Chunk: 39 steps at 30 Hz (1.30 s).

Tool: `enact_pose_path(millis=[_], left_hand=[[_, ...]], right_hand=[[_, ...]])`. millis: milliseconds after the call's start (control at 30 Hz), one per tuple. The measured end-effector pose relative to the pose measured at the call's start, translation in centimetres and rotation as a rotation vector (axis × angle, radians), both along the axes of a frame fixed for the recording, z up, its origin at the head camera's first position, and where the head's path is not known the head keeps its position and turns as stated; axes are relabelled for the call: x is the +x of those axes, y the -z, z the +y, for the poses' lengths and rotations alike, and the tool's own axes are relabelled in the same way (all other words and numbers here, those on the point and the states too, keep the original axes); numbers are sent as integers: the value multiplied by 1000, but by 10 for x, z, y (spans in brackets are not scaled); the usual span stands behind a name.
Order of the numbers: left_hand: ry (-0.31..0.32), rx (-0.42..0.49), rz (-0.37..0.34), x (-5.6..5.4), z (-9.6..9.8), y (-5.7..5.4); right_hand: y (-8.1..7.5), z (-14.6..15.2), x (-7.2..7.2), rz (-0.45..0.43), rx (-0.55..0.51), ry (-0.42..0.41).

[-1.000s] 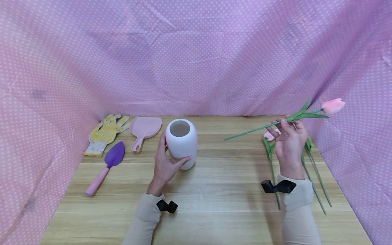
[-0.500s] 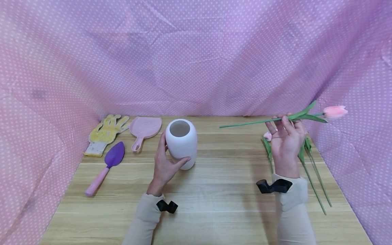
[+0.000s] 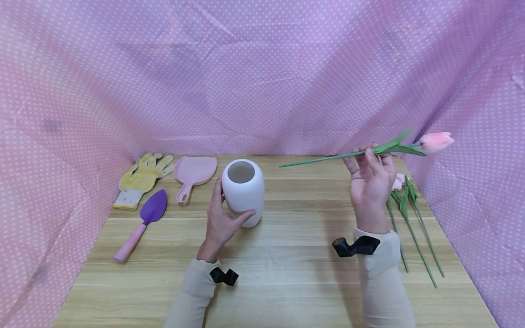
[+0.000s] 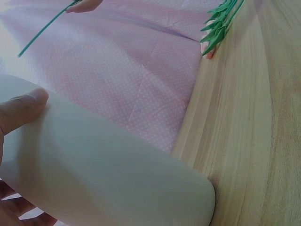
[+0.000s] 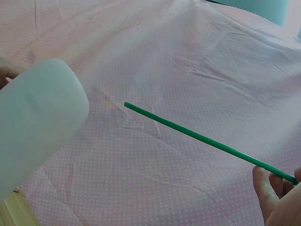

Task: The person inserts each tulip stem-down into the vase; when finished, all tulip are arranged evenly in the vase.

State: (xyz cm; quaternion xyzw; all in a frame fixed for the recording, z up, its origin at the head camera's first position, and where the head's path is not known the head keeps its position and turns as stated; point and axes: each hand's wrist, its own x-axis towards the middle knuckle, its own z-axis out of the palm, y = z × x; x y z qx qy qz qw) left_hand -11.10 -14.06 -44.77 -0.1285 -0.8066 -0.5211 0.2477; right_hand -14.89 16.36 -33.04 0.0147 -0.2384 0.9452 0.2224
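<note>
A white vase (image 3: 248, 198) stands upright on the wooden table, its round mouth facing up. My left hand (image 3: 222, 223) grips its near left side, thumb across the front; in the left wrist view the thumb (image 4: 26, 109) lies on the vase wall. Raised above the table at the right, my right hand (image 3: 372, 191) pinches an artificial pink tulip (image 3: 436, 142) by the stem near its leaves. The flower lies nearly level, bloom to the right. Its bare green stem (image 5: 188, 135) points left toward the vase, apart from it.
Several more tulips (image 3: 410, 214) lie on the table (image 3: 295, 273) at the right, partly behind my right hand. At the left are a yellow-and-white glove (image 3: 143, 177), a pink dustpan (image 3: 194, 171) and a purple trowel (image 3: 153, 207). Dotted pink cloth (image 3: 262, 82) surrounds the table.
My right hand has moved left with the tulip, and the stem has tilted closer to level. My left hand and the vase have stayed put.
</note>
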Motion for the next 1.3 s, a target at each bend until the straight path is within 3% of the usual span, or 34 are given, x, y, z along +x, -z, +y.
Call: enact_pose_path(millis=[433,700,1300], left_hand=[[5,13,-17,1,1,-2],[-10,23,-48,2,1,-3],[-8,22,-45,3,2,-3]], right_hand=[[-2,-35,-4,10,46,-36],[-1,-52,-6,32,141,-49],[1,-89,-5,26,308,-61]])
